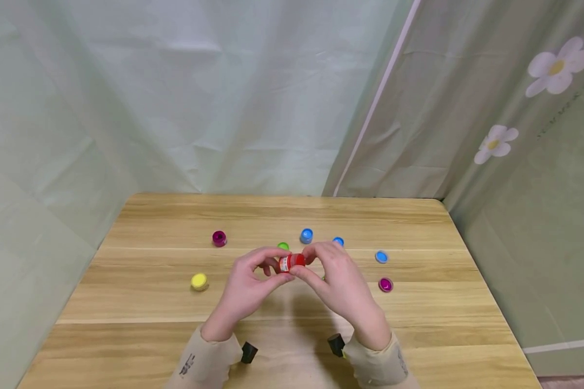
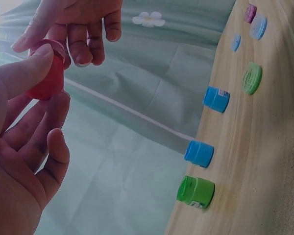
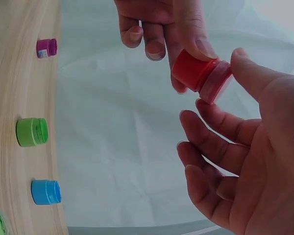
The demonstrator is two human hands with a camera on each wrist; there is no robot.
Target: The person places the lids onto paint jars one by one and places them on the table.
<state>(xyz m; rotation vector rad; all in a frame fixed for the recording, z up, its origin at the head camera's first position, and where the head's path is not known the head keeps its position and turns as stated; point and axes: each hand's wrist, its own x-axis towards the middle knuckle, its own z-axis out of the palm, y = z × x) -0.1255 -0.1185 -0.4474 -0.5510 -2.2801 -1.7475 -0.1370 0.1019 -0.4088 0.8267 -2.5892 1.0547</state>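
Both hands meet above the middle of the light wooden table (image 1: 418, 335). The left hand (image 1: 245, 289) pinches the body of a small red plastic paint pot (image 1: 291, 262) between thumb and fingertips. The right hand (image 1: 343, 281) pinches its other end, the lid side, with thumb and forefinger. Each grip is closed only as far as the little pot's width, the remaining fingers loosely curled and holding nothing.

The pot is held by its ends in fingertips alone, so I judge a slip the likeliest fault: it could drop, roll and knock the small green pot (image 1: 283, 246) or the blue pot (image 1: 306, 235) at twelve o'clock just beyond the knuckles. If the lid comes free with the pot lying sideways, paint might spill.

A loose blue lid (image 1: 381, 256) and a magenta lid (image 1: 385, 284) lie at three o'clock, near the right hand. A yellow pot (image 1: 199, 281) sits at nine o'clock and a magenta pot (image 1: 219, 238) at ten, both well apart. Toward six o'clock the table is open, and its edges lie well away from the hands.
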